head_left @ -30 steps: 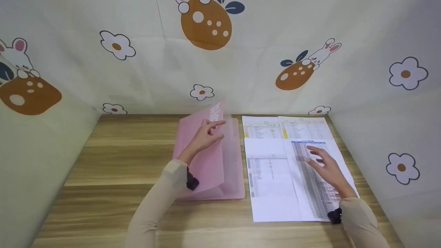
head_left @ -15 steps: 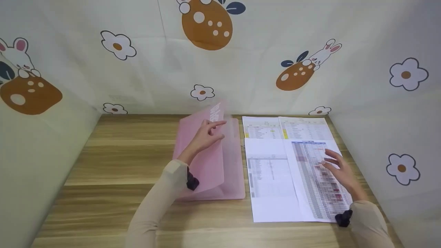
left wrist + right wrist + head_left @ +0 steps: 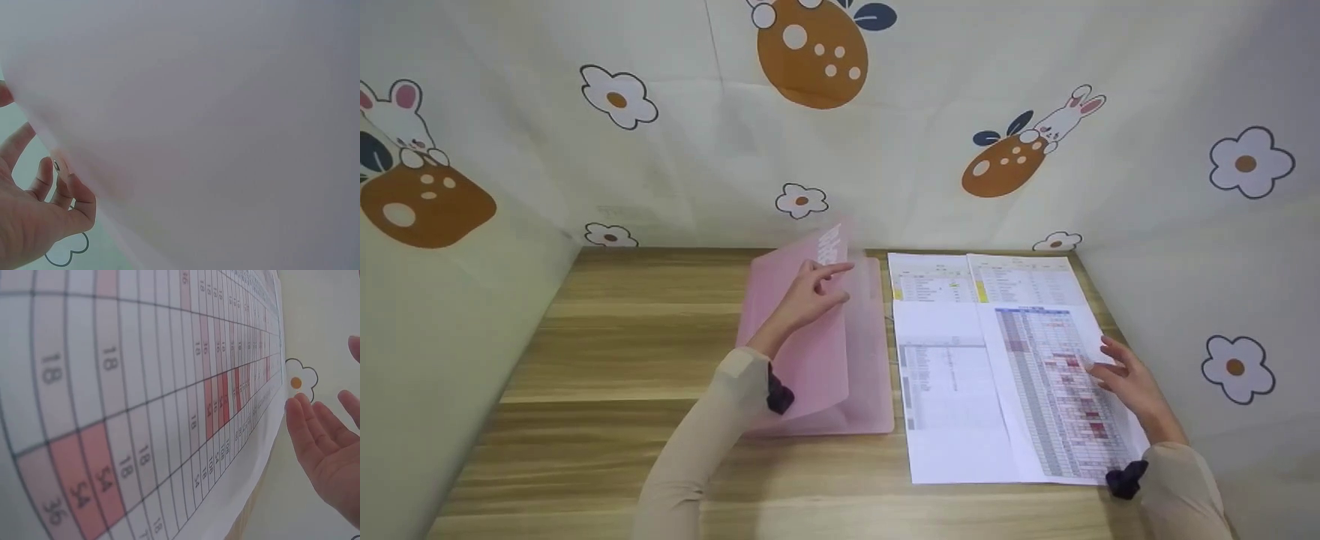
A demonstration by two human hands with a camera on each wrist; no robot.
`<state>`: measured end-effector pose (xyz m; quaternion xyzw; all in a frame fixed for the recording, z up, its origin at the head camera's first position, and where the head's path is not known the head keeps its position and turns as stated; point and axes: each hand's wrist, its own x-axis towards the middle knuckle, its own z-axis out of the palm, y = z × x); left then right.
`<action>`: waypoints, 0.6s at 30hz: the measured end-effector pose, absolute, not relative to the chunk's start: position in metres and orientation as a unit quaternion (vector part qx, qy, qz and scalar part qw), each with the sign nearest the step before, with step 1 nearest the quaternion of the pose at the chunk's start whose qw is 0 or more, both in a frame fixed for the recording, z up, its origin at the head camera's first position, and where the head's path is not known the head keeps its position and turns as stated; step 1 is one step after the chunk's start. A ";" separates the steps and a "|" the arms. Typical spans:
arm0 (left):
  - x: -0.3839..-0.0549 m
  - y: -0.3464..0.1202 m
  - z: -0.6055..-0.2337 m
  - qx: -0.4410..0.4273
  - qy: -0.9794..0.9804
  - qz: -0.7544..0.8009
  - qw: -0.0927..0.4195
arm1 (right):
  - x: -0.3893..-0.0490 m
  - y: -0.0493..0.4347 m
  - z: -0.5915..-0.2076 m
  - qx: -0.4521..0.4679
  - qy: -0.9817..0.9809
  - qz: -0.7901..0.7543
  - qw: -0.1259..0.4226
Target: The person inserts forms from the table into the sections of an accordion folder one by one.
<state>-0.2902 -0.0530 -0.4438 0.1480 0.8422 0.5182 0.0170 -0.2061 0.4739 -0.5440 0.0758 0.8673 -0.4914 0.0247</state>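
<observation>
A pink translucent folder [image 3: 802, 345] lies left of the papers with its cover raised at a slant. My left hand [image 3: 804, 296] pinches the cover's free edge between thumb and fingers; the left wrist view shows the pale pink sheet [image 3: 214, 124] filling most of the picture, fingertips right at its edge. White lettering marks the cover's upper corner. To the right, my right hand [image 3: 1132, 381] hovers at the right edge of a printed sheet [image 3: 1065, 397] with a blue header and red cells. In the right wrist view its fingers [image 3: 306, 433] are loosely extended, holding nothing.
Beside that sheet lies another printed page [image 3: 952, 450], and two pages with yellow marks [image 3: 934, 277] show behind. All rest on a wood-grain table [image 3: 607, 375]. Patterned cloth walls [image 3: 885, 165] enclose the back and both sides.
My right hand has moved right and slightly toward me, from over the middle of the printed sheet to its right edge. The left hand and the raised cover have stayed put.
</observation>
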 end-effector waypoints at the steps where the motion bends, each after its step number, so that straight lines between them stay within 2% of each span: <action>1: -0.290 -0.053 -0.444 0.148 0.842 0.519 0.018 | -0.204 0.473 -0.539 0.080 0.866 -0.493 0.033; 11: -0.290 -0.053 -0.445 0.167 0.835 0.524 0.004 | -0.183 0.459 -0.505 0.102 0.869 -0.482 0.050; 18: -0.290 -0.053 -0.445 0.161 0.836 0.524 0.009 | -0.180 0.460 -0.507 0.132 0.884 -0.443 0.069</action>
